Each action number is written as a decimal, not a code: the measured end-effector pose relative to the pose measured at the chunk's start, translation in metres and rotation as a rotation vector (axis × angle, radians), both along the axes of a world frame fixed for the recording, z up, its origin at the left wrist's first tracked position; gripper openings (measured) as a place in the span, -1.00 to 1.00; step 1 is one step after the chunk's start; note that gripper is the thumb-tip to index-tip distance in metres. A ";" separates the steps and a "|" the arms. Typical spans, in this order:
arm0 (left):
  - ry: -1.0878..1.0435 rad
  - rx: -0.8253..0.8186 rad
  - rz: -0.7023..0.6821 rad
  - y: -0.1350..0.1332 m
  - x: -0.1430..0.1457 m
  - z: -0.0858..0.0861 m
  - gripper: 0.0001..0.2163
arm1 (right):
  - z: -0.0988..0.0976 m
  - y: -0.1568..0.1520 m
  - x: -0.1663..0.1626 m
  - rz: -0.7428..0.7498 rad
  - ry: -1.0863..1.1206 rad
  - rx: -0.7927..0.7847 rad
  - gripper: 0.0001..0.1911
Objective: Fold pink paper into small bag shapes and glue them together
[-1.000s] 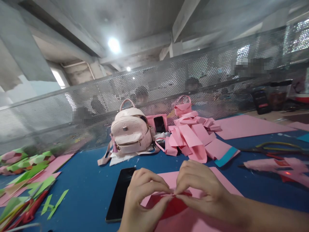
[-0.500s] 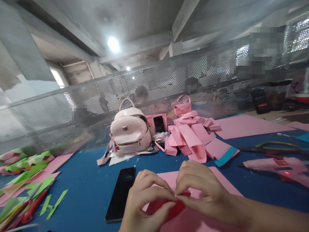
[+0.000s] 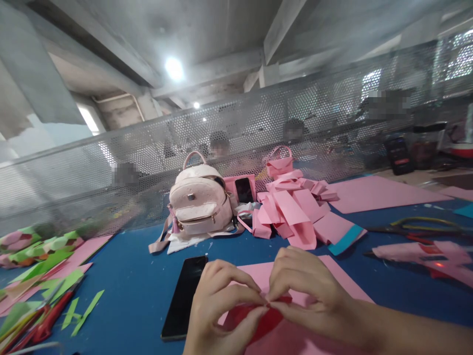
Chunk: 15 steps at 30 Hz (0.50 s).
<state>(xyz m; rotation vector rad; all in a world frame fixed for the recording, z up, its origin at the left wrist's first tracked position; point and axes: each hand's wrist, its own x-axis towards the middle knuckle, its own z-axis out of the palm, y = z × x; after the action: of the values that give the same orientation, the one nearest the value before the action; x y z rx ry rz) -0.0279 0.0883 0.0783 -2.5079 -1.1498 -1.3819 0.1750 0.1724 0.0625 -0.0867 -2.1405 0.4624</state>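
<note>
Little has shifted — both hands, left hand (image 3: 218,308) and right hand (image 3: 306,291), still pinch red paper (image 3: 258,320); phone (image 3: 184,298) beside.

You're in a craft workshop; bare concrete beams overhead; a perforated metal screen (image 3: 258,133) splits the shared blue desk (image 3: 129,276); pink paper sheets (image 3: 380,192), green offcuts (image 3: 55,276) and folded pink bags (image 3: 291,207) lie everywhere; other workers sit beyond.

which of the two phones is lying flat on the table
The black phone beside the left hand lies flat on the blue table. The other phone stands propped behind the backpack.
</note>
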 end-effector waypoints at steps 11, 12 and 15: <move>-0.057 -0.010 -0.017 -0.002 0.001 -0.002 -0.84 | 0.001 -0.001 0.000 0.014 0.014 0.013 -0.89; -0.067 -0.018 -0.017 -0.002 0.001 -0.002 -0.84 | 0.001 -0.001 0.000 0.012 0.012 0.012 -0.89; -0.099 -0.025 -0.021 -0.003 0.000 0.000 -0.84 | -0.001 0.001 0.000 0.005 0.014 0.010 -0.88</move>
<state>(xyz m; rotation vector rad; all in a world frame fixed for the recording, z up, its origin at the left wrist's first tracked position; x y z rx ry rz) -0.0283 0.0854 0.0779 -2.5011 -1.1686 -1.5224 0.1748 0.1729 0.0617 -0.0726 -2.1295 0.4543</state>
